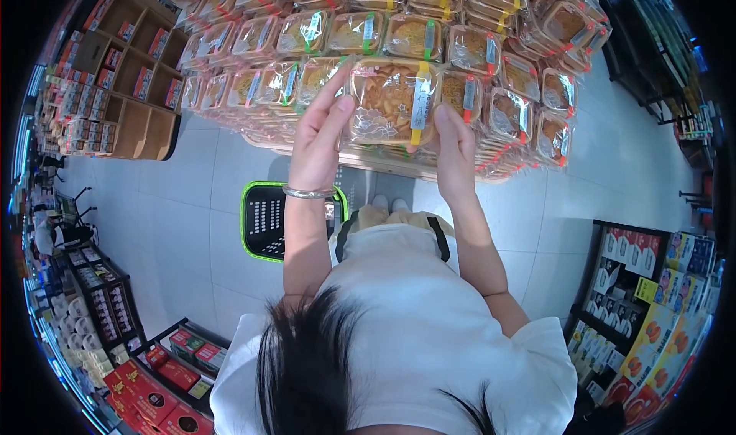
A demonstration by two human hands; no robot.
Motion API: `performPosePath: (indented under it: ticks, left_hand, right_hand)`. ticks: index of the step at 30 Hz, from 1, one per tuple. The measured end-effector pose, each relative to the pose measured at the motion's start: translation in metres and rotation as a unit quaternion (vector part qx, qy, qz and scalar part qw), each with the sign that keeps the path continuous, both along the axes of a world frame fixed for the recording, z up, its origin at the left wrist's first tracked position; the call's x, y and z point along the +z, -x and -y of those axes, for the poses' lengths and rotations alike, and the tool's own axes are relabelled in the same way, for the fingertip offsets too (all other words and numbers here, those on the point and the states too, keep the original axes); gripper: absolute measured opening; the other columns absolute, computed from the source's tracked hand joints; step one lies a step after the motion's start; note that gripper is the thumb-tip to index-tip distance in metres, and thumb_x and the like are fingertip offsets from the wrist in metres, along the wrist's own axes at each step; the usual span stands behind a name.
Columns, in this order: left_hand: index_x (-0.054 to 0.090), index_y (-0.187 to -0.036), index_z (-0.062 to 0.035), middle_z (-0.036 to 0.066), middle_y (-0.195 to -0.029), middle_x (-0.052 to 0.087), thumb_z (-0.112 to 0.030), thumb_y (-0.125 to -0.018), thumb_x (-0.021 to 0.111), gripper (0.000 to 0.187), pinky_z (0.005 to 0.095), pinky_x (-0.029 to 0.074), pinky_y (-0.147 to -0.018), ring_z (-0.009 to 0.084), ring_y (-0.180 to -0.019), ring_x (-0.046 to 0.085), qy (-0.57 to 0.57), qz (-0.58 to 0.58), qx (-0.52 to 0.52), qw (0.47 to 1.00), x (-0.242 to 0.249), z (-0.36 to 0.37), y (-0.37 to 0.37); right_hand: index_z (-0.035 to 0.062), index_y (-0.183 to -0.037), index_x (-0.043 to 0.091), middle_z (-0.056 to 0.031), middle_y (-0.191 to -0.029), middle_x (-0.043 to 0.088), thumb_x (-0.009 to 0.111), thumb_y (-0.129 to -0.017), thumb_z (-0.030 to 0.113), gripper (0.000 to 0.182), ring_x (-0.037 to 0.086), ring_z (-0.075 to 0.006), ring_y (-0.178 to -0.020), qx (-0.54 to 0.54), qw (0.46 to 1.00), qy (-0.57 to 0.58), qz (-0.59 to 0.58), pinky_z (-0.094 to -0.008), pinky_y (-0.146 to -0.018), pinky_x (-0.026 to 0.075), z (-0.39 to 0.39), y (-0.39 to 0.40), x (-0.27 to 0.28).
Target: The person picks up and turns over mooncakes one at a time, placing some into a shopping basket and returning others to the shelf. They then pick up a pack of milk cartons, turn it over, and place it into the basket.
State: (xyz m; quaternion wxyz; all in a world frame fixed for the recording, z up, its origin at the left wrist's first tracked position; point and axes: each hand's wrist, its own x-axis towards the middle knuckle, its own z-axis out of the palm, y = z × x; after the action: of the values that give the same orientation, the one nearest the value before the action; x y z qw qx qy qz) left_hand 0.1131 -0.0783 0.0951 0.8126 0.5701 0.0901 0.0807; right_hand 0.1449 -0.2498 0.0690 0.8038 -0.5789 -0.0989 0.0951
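I hold a clear pastry box [389, 101] up in front of the stacked display [491, 44], left hand [322, 140] flat against its left edge with fingers spread, right hand [454, 147] cupping the lower right corner. Steady, even pressure from both sides should keep it level. I can't read the yellow label; my right fingertips are hidden behind the box, and the green basket [261, 220] below is partly covered by my arm.

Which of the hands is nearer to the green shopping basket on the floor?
Left. The left hand is up at the clear pastry box, roughly above the green basket; the right hand grips the box's far side, farther away.
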Motion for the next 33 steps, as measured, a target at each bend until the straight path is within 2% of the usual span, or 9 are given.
performPosePath:
  ticks: [3, 5, 17, 19, 23, 26, 29, 31, 33]
  left_hand:
    - [0.04, -0.136, 0.0, 0.006, -0.137, 0.046, -0.014, -0.094, 0.052, 0.046, 0.0241, 0.035, -0.099, 0.0089, -0.118, 0.046, 0.003, 0.004, 0.017, 1.0, 0.002, 0.007, 0.001]
    - [0.045, -0.135, -0.0044, -0.012, -0.07, 0.043, -0.016, -0.093, 0.054, 0.044, 0.0152, 0.019, -0.049, -0.0031, -0.056, 0.028, 0.03, 0.016, 0.033, 0.999, -0.003, 0.008, -0.001]
    - [0.047, -0.131, -0.0013, -0.012, -0.064, 0.041, -0.019, -0.093, 0.055, 0.042, 0.0156, 0.018, -0.048, -0.0032, -0.054, 0.028, -0.019, 0.006, 0.042, 0.999, 0.007, 0.006, 0.008]
    - [0.047, -0.131, -0.001, -0.012, -0.065, 0.042, -0.019, -0.093, 0.055, 0.042, 0.0154, 0.019, -0.048, -0.0034, -0.054, 0.029, -0.019, 0.009, 0.039, 0.999, 0.008, 0.005, 0.009]
    - [0.047, -0.13, -0.0005, -0.012, -0.065, 0.042, -0.019, -0.093, 0.055, 0.042, 0.0152, 0.02, -0.047, -0.0035, -0.054, 0.029, -0.017, 0.002, 0.071, 0.997, 0.011, 0.009, 0.008]
    - [0.048, -0.13, -0.0006, -0.012, -0.065, 0.042, -0.019, -0.094, 0.055, 0.042, 0.015, 0.019, -0.047, -0.0034, -0.053, 0.028, -0.012, 0.017, 0.065, 0.998, 0.006, 0.008, 0.008]
    - [0.048, -0.13, -0.0011, -0.012, -0.065, 0.042, -0.019, -0.094, 0.054, 0.041, 0.015, 0.018, -0.047, -0.0034, -0.053, 0.028, -0.012, 0.038, 0.044, 0.998, -0.001, 0.004, 0.008]
    - [0.048, -0.13, -0.0011, -0.012, -0.065, 0.042, -0.019, -0.094, 0.054, 0.041, 0.015, 0.018, -0.047, -0.0035, -0.053, 0.028, -0.014, 0.03, 0.045, 0.998, 0.001, 0.005, 0.009]
    - [0.048, -0.13, -0.0011, -0.012, -0.065, 0.042, -0.019, -0.094, 0.054, 0.041, 0.015, 0.018, -0.048, -0.0036, -0.054, 0.028, -0.015, 0.022, 0.047, 0.999, 0.0, 0.007, 0.008]
  right_hand:
    - [-0.0008, -0.098, 0.056, -0.0056, -0.086, 0.06, 0.037, -0.101, 0.026, 0.033, 0.057, -0.0101, -0.071, -0.012, 1.0, 0.004, 0.007, -0.0257, -0.065, 0.049, 0.003, 0.002, 0.001]
    - [-0.0011, -0.099, 0.056, -0.0061, -0.086, 0.061, 0.037, -0.101, 0.026, 0.033, 0.058, -0.0104, -0.071, -0.019, 1.0, 0.013, 0.01, -0.0262, -0.064, 0.049, 0.004, 0.004, 0.0]
    - [-0.002, -0.102, 0.057, -0.0064, -0.085, 0.061, 0.039, -0.1, 0.026, 0.033, 0.058, -0.0112, -0.069, -0.028, 1.0, -0.002, 0.007, -0.0262, -0.063, 0.049, -0.003, 0.006, 0.003]
    - [-0.0055, -0.114, 0.055, -0.0004, -0.077, 0.056, 0.047, -0.098, 0.025, 0.036, 0.055, -0.0055, -0.065, -0.033, 0.999, -0.016, 0.004, -0.0219, -0.059, 0.049, -0.004, 0.006, 0.003]
    - [-0.0058, -0.114, 0.055, -0.002, -0.077, 0.058, 0.047, -0.098, 0.026, 0.037, 0.055, -0.0058, -0.065, -0.02, 1.0, -0.009, 0.012, -0.0219, -0.059, 0.049, -0.003, 0.005, 0.002]
    - [-0.0056, -0.113, 0.056, -0.0025, -0.079, 0.058, 0.047, -0.097, 0.026, 0.036, 0.055, -0.0057, -0.066, -0.018, 1.0, -0.011, 0.008, -0.0223, -0.059, 0.049, -0.003, 0.005, 0.0]
    - [-0.0009, -0.096, 0.057, -0.0066, -0.085, 0.061, 0.038, -0.1, 0.027, 0.034, 0.058, -0.0109, -0.07, -0.008, 1.0, 0.002, 0.008, -0.0259, -0.062, 0.05, -0.002, 0.005, -0.003]
    - [-0.005, -0.113, 0.055, -0.0039, -0.087, 0.06, 0.046, -0.098, 0.024, 0.034, 0.056, -0.0061, -0.069, -0.003, 1.0, -0.024, 0.009, -0.0228, -0.06, 0.049, 0.0, 0.004, -0.005]
    - [-0.005, -0.114, 0.055, -0.0042, -0.088, 0.061, 0.046, -0.098, 0.023, 0.034, 0.056, -0.0063, -0.07, -0.002, 1.0, -0.027, 0.013, -0.0228, -0.06, 0.049, -0.001, 0.006, -0.001]
